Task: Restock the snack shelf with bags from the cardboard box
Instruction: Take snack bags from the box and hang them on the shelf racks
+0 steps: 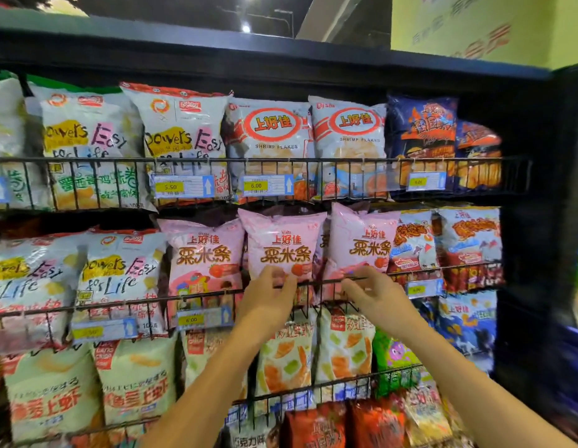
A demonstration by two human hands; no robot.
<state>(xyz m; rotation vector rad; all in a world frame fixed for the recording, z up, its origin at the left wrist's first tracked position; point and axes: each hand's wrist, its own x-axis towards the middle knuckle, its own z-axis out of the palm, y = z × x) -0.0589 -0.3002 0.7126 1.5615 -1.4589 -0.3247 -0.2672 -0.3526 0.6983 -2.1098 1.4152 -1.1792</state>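
Three pink snack bags stand side by side on the second shelf behind a black wire rail. My left hand is at the rail with its fingers curled on the lower part of the middle pink bag. My right hand reaches to the foot of the right pink bag, fingers stretched out and apart along the wire, touching the bag's bottom edge. The left pink bag is untouched. No cardboard box is in view.
The top shelf holds white Powers Easy Life bags, shrimp flakes bags and dark blue bags. Below my hands are green-and-orange bags and red bags. Yellow price tags hang on the rails. A black side panel closes the shelf at the right.
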